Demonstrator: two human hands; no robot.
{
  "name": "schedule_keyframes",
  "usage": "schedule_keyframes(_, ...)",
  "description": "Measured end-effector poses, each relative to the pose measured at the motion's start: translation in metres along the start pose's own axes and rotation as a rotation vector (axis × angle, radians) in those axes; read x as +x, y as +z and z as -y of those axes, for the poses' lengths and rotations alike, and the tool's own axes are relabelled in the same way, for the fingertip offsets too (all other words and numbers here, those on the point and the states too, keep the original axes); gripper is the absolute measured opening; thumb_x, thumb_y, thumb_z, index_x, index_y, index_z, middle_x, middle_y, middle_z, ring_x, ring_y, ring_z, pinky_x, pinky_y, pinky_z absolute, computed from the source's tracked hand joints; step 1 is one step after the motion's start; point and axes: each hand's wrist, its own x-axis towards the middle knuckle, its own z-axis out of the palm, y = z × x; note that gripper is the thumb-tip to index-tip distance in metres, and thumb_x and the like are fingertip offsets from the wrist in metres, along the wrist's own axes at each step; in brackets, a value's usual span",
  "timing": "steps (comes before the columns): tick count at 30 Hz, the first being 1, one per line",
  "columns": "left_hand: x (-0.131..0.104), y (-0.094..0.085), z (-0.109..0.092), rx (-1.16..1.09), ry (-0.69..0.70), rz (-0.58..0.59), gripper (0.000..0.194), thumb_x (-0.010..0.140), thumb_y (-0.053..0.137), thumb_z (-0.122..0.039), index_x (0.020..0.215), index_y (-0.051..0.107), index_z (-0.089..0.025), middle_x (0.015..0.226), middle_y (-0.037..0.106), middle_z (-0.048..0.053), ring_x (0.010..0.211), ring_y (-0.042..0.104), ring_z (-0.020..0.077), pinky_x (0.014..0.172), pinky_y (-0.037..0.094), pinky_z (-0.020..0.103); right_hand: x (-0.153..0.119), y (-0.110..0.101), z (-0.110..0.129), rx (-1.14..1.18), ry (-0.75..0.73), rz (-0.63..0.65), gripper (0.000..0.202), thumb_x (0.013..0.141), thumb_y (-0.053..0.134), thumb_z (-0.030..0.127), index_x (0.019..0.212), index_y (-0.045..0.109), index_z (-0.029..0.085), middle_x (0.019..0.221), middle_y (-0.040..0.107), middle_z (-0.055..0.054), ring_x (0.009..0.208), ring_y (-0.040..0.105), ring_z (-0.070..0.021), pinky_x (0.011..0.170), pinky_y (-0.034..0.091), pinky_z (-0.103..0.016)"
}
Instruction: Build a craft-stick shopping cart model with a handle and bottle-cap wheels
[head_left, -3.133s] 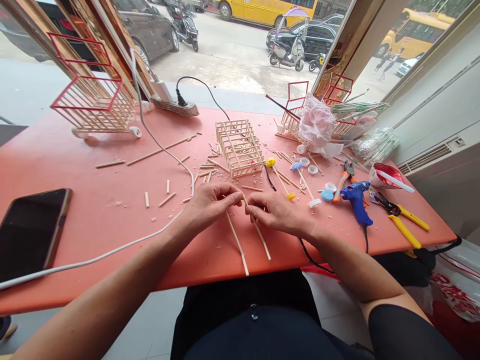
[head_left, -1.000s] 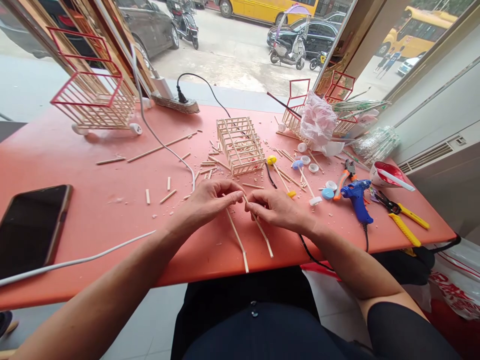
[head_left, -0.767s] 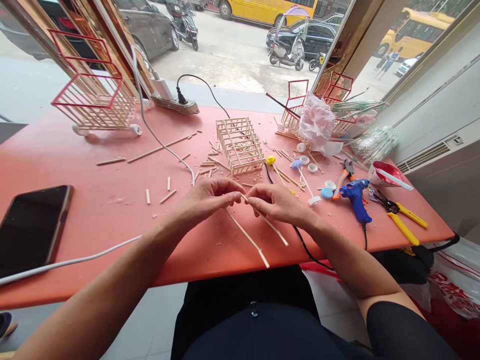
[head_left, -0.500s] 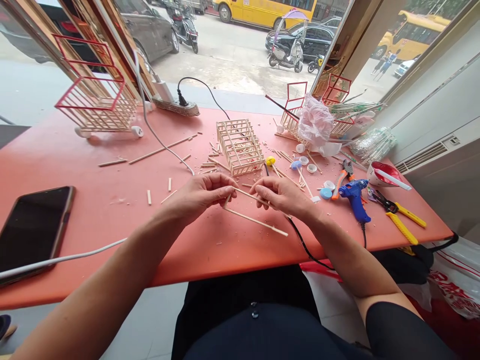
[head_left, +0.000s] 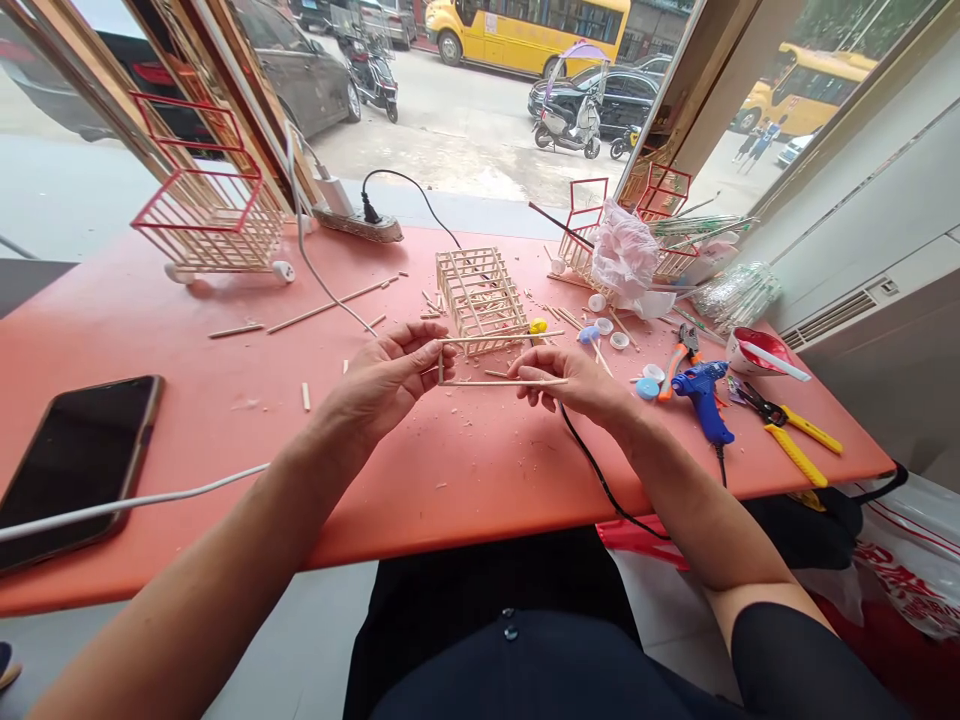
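Observation:
A U-shaped frame of thin wooden sticks (head_left: 495,383) is held above the table. My left hand (head_left: 401,370) pinches its left end, where a short stick joins two long ones. My right hand (head_left: 559,378) is closed at the right part of the lower long stick; the upper stick's end reaches past its fingers. Just behind the frame stands a slatted wooden stick cage (head_left: 484,300), with stick pieces inside and around it.
A red-rimmed stick cart (head_left: 217,230) stands back left, a phone (head_left: 79,460) front left. At right lie a blue glue gun (head_left: 703,395), yellow-handled pliers (head_left: 799,435), orange-handled cutters (head_left: 679,362), a cup (head_left: 765,352) and a pink plastic bag (head_left: 624,250). A black cable (head_left: 592,465) crosses the front edge.
The stick frame has turned from slanting to nearly level, its long sticks pointing right. My left hand has moved slightly left and its fingers have spread more; my right hand now meets the lower stick.

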Motion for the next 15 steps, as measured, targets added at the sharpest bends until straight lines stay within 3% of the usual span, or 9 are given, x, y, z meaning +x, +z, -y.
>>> schedule_keyframes(7,0.001,0.002,0.006,-0.054,0.013,-0.039,0.028,0.067,0.093,-0.015,0.082,0.069,-0.015,0.077,0.071,0.001,0.078,0.071,0.0134,0.085,0.06,0.031,-0.002,0.013,-0.002,0.022,-0.02,0.092,0.032,0.082,0.08,0.036,0.104,0.069,0.014,0.084,0.075,-0.004,0.071,0.069,-0.0122,0.052,0.05,-0.019)
schedule_keyframes(15,-0.002,0.009,0.013,-0.028,0.033,0.013,0.03,0.057,0.097,-0.02,0.073,0.072,-0.016,0.079,0.075,0.002,0.08,0.071,0.0154,0.082,0.06,0.03,0.003,0.015,-0.006,0.19,-0.097,-0.134,0.047,0.078,0.082,0.06,0.087,0.065,0.017,0.081,0.071,-0.002,0.066,0.062,-0.009,0.053,0.046,-0.019)
